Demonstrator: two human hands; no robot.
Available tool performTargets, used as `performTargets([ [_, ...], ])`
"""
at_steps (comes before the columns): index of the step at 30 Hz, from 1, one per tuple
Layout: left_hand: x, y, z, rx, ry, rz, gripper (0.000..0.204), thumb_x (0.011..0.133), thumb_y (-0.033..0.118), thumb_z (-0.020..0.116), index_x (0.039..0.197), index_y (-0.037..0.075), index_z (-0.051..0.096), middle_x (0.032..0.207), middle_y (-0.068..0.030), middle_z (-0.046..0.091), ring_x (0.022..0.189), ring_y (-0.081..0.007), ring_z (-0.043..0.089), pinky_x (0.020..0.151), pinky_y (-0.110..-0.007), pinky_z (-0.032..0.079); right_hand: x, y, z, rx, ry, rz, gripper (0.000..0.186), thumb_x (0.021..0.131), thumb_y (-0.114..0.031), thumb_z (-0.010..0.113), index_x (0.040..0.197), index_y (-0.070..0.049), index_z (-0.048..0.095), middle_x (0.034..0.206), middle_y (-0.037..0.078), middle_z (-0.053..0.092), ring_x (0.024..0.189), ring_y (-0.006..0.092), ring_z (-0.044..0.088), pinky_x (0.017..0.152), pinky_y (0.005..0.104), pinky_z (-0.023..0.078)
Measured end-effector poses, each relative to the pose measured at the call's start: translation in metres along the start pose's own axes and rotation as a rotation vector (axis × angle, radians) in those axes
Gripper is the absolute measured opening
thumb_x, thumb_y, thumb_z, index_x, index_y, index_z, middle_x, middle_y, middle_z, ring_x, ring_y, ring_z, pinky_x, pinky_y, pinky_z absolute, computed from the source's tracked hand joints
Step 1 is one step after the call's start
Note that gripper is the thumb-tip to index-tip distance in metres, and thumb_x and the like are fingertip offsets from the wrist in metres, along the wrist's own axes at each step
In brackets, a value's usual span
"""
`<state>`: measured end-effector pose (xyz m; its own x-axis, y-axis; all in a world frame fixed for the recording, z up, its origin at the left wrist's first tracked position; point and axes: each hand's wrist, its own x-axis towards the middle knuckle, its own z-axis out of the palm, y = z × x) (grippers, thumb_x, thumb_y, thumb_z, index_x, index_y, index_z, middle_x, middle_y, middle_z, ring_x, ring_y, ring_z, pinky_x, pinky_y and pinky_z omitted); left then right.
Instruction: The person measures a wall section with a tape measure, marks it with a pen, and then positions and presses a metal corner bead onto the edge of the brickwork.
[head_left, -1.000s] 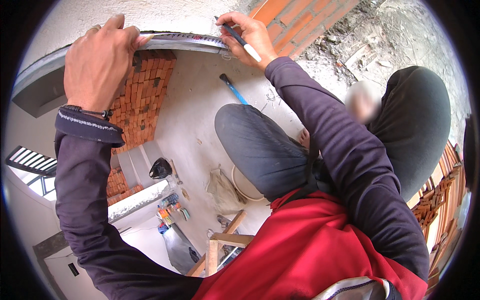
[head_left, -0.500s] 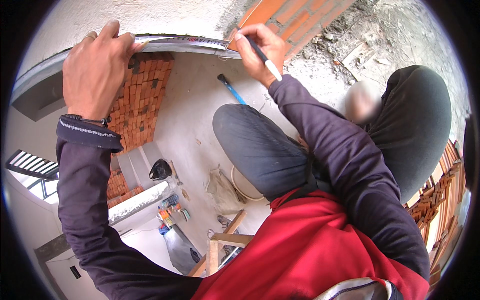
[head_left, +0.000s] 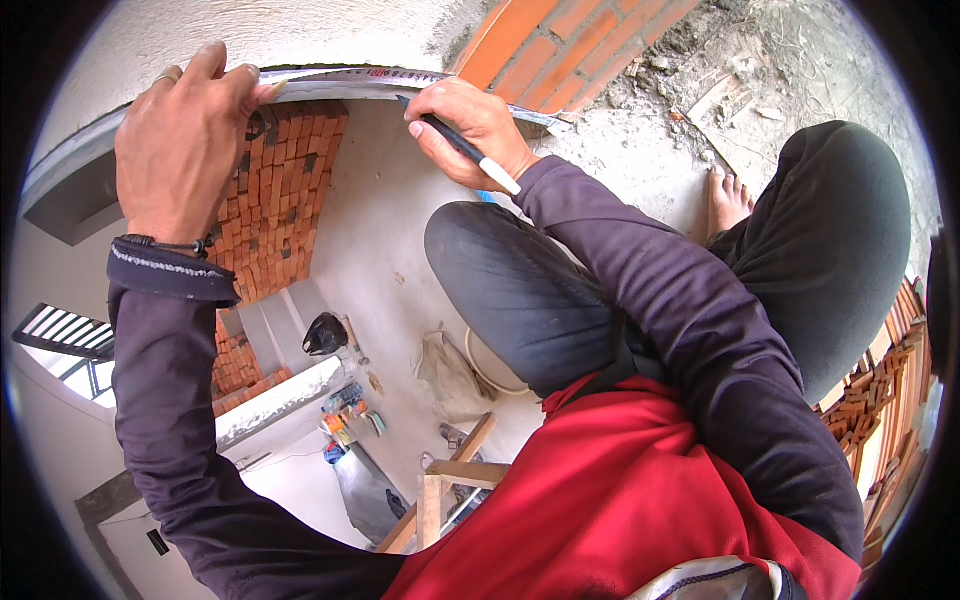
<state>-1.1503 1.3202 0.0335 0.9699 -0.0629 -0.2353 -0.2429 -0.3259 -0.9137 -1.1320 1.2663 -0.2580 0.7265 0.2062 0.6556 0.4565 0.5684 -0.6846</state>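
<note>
My left hand [head_left: 190, 150] is closed at the left part of a pale, narrow ledge [head_left: 335, 92], pinching the tape measure [head_left: 365, 74] between thumb and fingers. The tape's marked blade stretches to the right along the ledge, against the rough white wall [head_left: 330, 30]. My right hand [head_left: 475, 130] is wrapped round a black marker [head_left: 455, 140] with a white end. Its dark tip points up and left, close to the ledge's lower side; I cannot tell whether it touches. The right fingers rest near the tape's right stretch and hide part of it.
Orange brickwork [head_left: 560, 60] adjoins the ledge on the right, with grey rubble [head_left: 690, 70] beyond. Stacked bricks [head_left: 285, 200] stand below left. A bucket [head_left: 490, 365], a sack [head_left: 450, 375], a black bag [head_left: 323, 334] and a wooden frame [head_left: 465, 473] are on the floor below.
My right hand has moved left and slightly down with the marker, from beside the brickwork to below the tape. My left hand has shifted slightly left, still pinching the tape.
</note>
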Motion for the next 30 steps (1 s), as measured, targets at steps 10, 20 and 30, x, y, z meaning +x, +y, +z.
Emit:
performTargets([
  [10, 0.0, 0.0, -0.002, -0.006, -0.047, -0.008, 0.028, 0.093, 0.038, 0.056, 0.092, 0.013, 0.07, 0.1, -0.0007, 0.066, 0.087, -0.0237, 0.067, 0.076, -0.037, 0.057, 0.001, 0.004, 0.005, 0.001, 0.015, 0.0, 0.011, 0.081, -0.003, 0.065, 0.091, -0.006, 0.062, 0.084, 0.01, 0.062, 0.082, 0.0281, 0.061, 0.072, 0.0365, 0.05],
  [20, 0.003, 0.0, -0.004, 0.009, -0.039, 0.003, 0.031, 0.093, 0.039, 0.056, 0.09, 0.012, 0.07, 0.098, -0.0015, 0.065, 0.085, -0.0249, 0.067, 0.074, -0.038, 0.056, 0.005, 0.012, 0.001, -0.057, -0.001, -0.04, 0.013, 0.08, -0.002, 0.067, 0.091, -0.007, 0.063, 0.091, 0.01, 0.065, 0.095, 0.0294, 0.064, 0.082, 0.0378, 0.052],
  [30, 0.004, 0.0, -0.003, 0.004, -0.061, 0.004, 0.035, 0.093, 0.043, 0.053, 0.089, 0.012, 0.071, 0.097, -0.0023, 0.065, 0.084, -0.0249, 0.068, 0.072, -0.037, 0.057, 0.007, 0.017, 0.0, -0.058, -0.03, -0.082, 0.013, 0.08, -0.002, 0.067, 0.091, -0.007, 0.064, 0.092, 0.01, 0.065, 0.098, 0.0295, 0.064, 0.083, 0.0377, 0.052],
])
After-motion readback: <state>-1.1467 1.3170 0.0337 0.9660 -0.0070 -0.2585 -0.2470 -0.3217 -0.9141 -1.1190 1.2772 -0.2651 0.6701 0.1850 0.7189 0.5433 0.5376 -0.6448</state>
